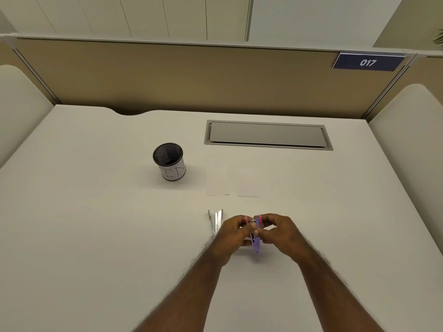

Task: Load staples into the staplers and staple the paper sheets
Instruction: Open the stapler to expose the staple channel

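A small purple stapler (256,243) with pink ends is held just above the desk between both hands. My left hand (231,236) grips its left side with the thumb on top, and my right hand (279,230) pinches its upper end. It looks swung open, but my fingers hide most of it. A white stapler (216,220) lies opened in a V on the desk just left of my left hand. Two small white paper sheets (217,182) (248,185) lie side by side beyond the hands.
A black mesh pen cup (169,161) with a white label stands at centre left. A grey cable hatch (267,135) is set into the white desk (96,212) at the back right. Beige partitions enclose the desk, with a "017" sign (368,62).
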A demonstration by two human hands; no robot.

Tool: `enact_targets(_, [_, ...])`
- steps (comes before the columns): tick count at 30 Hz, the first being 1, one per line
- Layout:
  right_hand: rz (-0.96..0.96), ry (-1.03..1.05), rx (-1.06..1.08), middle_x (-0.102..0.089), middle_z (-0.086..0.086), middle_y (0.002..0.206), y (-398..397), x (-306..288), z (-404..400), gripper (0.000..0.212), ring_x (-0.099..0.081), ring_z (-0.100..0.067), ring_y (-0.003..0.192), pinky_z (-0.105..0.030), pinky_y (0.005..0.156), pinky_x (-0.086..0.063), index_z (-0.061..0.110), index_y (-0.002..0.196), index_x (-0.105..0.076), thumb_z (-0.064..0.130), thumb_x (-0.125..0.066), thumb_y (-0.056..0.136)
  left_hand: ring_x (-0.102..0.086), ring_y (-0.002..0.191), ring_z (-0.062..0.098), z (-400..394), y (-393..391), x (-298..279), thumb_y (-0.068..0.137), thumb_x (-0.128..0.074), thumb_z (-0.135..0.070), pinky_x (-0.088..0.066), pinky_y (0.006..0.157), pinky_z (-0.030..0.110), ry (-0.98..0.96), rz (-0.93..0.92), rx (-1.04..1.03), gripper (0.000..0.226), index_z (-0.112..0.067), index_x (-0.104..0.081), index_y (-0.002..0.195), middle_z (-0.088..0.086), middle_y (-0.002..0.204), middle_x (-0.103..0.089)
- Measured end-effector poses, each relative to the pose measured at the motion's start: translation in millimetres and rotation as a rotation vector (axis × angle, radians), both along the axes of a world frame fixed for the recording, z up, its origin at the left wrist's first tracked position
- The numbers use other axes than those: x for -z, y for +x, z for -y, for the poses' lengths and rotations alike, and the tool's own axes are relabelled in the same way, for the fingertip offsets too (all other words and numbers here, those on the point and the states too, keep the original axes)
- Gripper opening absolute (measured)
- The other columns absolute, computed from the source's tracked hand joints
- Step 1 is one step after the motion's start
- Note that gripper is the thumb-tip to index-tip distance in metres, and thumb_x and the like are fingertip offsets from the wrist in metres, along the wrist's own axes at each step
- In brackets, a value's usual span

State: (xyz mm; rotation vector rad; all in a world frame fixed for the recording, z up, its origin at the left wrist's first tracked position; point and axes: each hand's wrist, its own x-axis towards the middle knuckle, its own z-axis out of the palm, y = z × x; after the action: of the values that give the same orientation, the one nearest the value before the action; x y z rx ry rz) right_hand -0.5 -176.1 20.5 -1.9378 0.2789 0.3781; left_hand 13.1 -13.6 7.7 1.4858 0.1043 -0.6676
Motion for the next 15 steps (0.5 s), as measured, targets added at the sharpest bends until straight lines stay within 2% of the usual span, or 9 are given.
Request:
enact_targets(4, [0.010,0.023,-0.030,-0.070,-0.006,0.095,-2,-9,2,0.022,-0.067,-0.016,0.072,-0.025,0.064,-0.057,0.016,0.098,-0.070,0.016,-0.078,0.078,-0.072,0.085,0.021,-2,1,-2,0.097,-0.055,-0.018,-0.060,0.073,0.031,-0.009,0.033,0.022,0.011,-0.010,-0.062,0.094,0.012,0.093,-0.070])
enact_targets(6, [0.020,0.035,-0.025,-0.069,-0.007,0.094,-3,-12,2,0.021,-0.066,-0.016,0.069,-0.030,0.066,-0.060,0.017,0.096,-0.070,0.016,-0.079,0.077,-0.071,0.084,0.021,-3,3,-3,0.098,-0.053,-0.016,-0.060,0.075,0.033,-0.015,0.039,0.029,0.010,-0.008,-0.060,0.094,0.010,0.089,-0.068])
enact_targets(10, [0.032,0.101,0.051,-0.067,-0.008,0.095,-3,-18,4,0.019,-0.067,-0.021,0.078,-0.040,0.074,-0.062,0.013,0.094,-0.069,0.013,-0.078,0.078,-0.065,0.087,0.020,-8,7,-4,0.100,-0.049,-0.015,-0.059,0.077,0.033,-0.038,0.021,-0.016,0.011,-0.009,-0.058,0.096,0.007,0.090,-0.063])
enact_targets(13, [0.059,0.035,0.092,-0.069,-0.002,0.092,-1,-20,2,0.017,-0.067,-0.021,0.080,-0.039,0.075,-0.061,0.017,0.090,-0.068,0.015,-0.078,0.077,-0.065,0.088,0.017,-10,11,-9,0.099,-0.051,-0.014,-0.058,0.074,0.029,-0.066,0.019,-0.058,0.011,-0.009,-0.060,0.102,0.008,0.095,-0.065])
enact_targets(15, [0.084,0.035,0.144,-0.069,-0.001,0.091,-1,-22,-1,0.017,-0.066,-0.020,0.076,-0.034,0.072,-0.059,0.020,0.089,-0.067,0.014,-0.077,0.076,-0.067,0.087,0.016,-11,12,-12,0.098,-0.053,-0.015,-0.058,0.071,0.027,-0.115,-0.004,-0.123,0.017,-0.009,-0.060,0.113,0.009,0.099,-0.067])
